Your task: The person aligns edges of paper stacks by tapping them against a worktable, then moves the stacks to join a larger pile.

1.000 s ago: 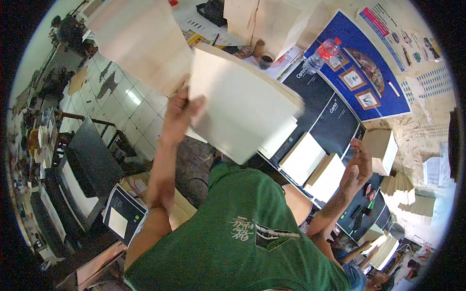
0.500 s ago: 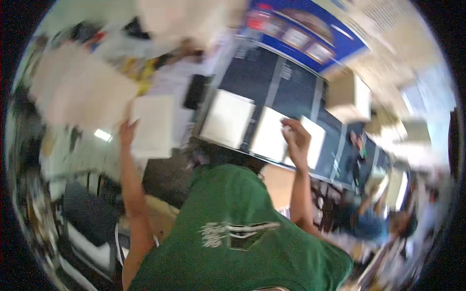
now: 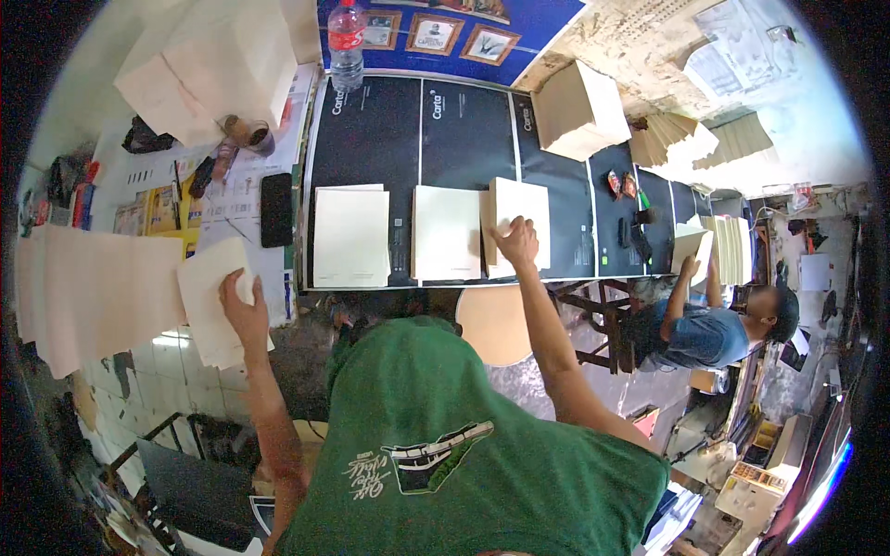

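Observation:
Three piles of cream paper lie in a row on a black-topped table: a left pile (image 3: 351, 236), a middle pile (image 3: 450, 232) and a thicker right pile (image 3: 519, 199). My right hand (image 3: 516, 243) rests on that right pile, its fingers curled down onto the top sheet. Whether a sheet is pinched in them is hidden. To the left, my left hand (image 3: 243, 310) touches the top of a loose paper stack (image 3: 211, 301), thumb and fingers spread apart. This stack lies against larger leaning paper stacks (image 3: 102, 287).
A plastic bottle (image 3: 346, 51) stands at the table's back left. A black phone (image 3: 275, 210) lies beside the table. Tall paper stacks (image 3: 584, 111) sit at the back. At right, a co-worker (image 3: 714, 320) handles paper. Below the front edge stands a round stool (image 3: 491, 324).
My left hand has come onto the paper stack at left. My right hand has moved down onto the right pile. The view has turned and is sharper.

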### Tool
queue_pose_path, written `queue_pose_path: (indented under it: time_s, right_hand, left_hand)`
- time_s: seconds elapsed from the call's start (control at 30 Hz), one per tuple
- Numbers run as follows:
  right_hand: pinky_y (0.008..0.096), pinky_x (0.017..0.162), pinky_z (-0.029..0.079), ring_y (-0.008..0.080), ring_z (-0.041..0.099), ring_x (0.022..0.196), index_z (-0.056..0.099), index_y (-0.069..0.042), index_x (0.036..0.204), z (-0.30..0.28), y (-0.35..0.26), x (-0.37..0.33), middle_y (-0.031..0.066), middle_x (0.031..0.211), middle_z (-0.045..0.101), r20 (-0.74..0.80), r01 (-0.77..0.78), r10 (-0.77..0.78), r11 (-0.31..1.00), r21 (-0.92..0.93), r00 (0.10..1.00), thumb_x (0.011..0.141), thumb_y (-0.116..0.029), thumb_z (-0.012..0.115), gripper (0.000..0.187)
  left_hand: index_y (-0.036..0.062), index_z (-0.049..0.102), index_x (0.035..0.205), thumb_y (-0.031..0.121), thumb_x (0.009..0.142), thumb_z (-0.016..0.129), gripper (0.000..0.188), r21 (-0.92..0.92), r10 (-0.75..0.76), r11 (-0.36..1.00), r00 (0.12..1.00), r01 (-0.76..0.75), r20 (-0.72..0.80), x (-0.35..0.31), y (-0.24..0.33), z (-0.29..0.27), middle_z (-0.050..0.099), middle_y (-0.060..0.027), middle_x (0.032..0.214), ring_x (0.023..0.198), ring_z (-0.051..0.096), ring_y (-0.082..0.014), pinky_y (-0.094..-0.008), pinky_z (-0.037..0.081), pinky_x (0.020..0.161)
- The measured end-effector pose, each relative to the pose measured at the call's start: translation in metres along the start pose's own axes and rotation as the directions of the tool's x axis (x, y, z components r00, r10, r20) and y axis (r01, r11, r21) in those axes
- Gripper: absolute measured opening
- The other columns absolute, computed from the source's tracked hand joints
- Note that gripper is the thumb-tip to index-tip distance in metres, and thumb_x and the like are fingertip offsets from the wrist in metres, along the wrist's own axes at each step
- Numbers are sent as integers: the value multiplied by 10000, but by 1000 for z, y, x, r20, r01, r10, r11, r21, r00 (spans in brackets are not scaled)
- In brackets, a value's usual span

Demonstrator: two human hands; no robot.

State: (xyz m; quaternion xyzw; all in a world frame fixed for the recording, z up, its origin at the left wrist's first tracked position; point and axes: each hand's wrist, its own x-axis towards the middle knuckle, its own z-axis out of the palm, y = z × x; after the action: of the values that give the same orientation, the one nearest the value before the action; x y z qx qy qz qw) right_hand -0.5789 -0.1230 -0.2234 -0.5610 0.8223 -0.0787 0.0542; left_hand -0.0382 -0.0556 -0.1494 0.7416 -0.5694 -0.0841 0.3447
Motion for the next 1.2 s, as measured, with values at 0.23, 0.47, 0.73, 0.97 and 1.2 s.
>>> queue_pose_path:
  time_s: [0.23,0.47,0.73,0.97,1.2]
  right_hand:
    - [453,682,505,337,632,775,597,-57,824,4,22,9,133,818,634,-111,115,-100,984,139,989,720,-430,764,421]
    - [463,687,513,363,648,789,636,-55,1016,-2,32,11,164,834,662,-21,160,-158,976,149,987,831,-313,658,319]
    - [437,723,532,365,659,829,673,-79,1055,-17,-2,1,175,926,677,-34,134,-133,990,35,991,769,-390,710,424]
    - [421,731,537,327,669,841,687,-73,991,-10,6,5,152,951,684,-11,102,-102,993,53,995,743,-441,723,445]
    - [434,696,536,334,667,796,688,-105,981,-5,6,4,105,892,694,-66,137,-136,991,1,988,779,-445,680,396]
  left_hand:
    - [5,587,1086,144,852,654,280,-72,-71,994,987,82,142,-41,19,30,568,-156,1104,1058,535,-331,-408,416,930]
    - [10,614,1080,158,845,679,285,-111,-97,987,980,118,175,-63,18,33,606,-129,1018,1012,561,-278,-375,418,931]
    - [-5,605,1086,146,855,677,286,-153,-14,987,982,44,188,-52,8,47,620,-122,1073,1027,581,-257,-360,435,927]
    - [6,599,1104,237,883,641,323,-157,-64,982,967,105,248,-51,15,46,603,-151,1083,1057,554,-317,-392,426,925]
    - [24,604,1088,245,882,635,305,-141,-100,980,957,142,274,-59,12,49,599,-142,1093,1056,556,-317,-392,428,920]
